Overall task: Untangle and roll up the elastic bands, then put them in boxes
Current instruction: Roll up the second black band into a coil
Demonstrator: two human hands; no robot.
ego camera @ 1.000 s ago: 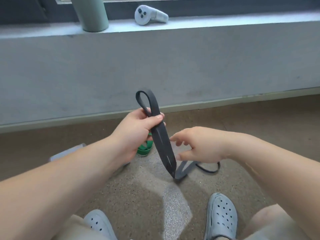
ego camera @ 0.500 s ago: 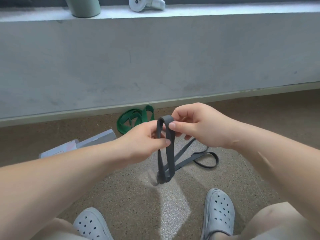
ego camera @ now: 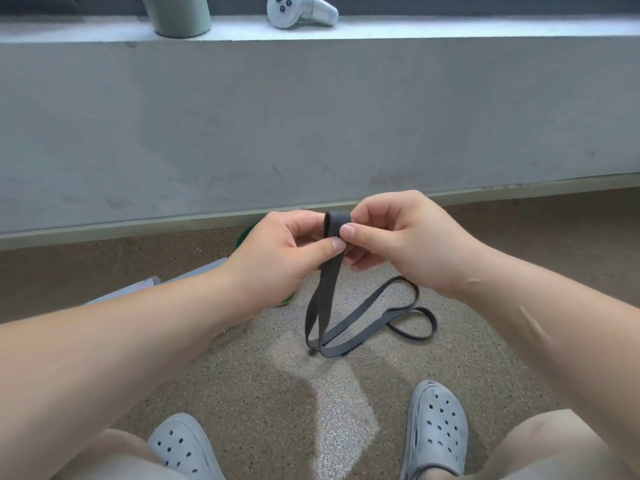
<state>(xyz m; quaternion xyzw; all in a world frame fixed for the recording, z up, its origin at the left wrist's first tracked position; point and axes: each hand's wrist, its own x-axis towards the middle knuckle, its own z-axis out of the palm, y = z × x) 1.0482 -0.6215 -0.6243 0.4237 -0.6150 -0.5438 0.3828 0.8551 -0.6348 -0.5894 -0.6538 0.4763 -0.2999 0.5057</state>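
The first turn looks like the weak spot. The grey elastic band (ego camera: 329, 282) is folded over tightly at its top end, and rubber like that tends to spring back. If either thumb eases off, I'd expect the fold to pop open and the roll to need starting again. The slack could also cause trouble. It hangs down from the pinch to the floor (ego camera: 263, 386) in the middle of the frame, then runs right into a loop that crosses itself. Rolled in as it lies, that crossing could end up as a twist inside the coil or pull the roll crooked.

Both hands sit at the centre of the frame with their fingers curled in. The left hand (ego camera: 280, 251) pinches the band just under the fold, its thumb pressed on the strap. The right hand (ego camera: 398, 237) pinches the fold itself between thumb and forefinger, and the two thumbs are nearly touching.

A green band (ego camera: 242, 235) peeks out behind the left hand. Part of a pale box (ego camera: 152, 284) shows on the floor at middle left, beyond the left forearm.
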